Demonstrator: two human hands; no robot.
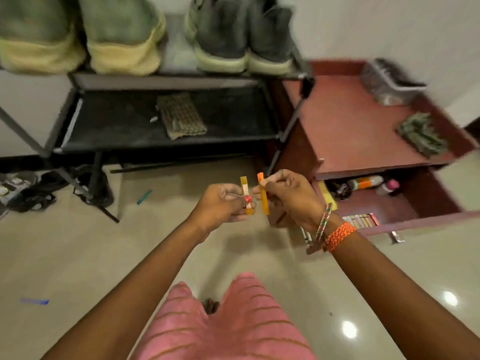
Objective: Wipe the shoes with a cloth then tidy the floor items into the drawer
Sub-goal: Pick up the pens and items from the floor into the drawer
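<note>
The floor [78, 255] is showing as glossy pale tile, throwing back bright light spots. The rack [166, 81] is looking like dark matt metal tubing with black fabric shelves. A woven, coarse cloth [181, 116] is lying on its lower shelf. The cabinet [350, 131] and its open drawer [426, 219] are appearing as smooth reddish-brown wood with a faint sheen.

Two short sticks are held upright above the floor, just beside each other: a yellow stick [245, 195] with a white label, and an orange stick [263, 193] to its right. The drawer [426, 203] at the right stands pulled open, with bottles and a small box inside. A teal item [144, 196] and a blue item [34, 301] lie on the floor at the left. The cloth [181, 116] lies folded on the lower rack shelf, and two pairs of shoes [220, 35] stand above.
</note>
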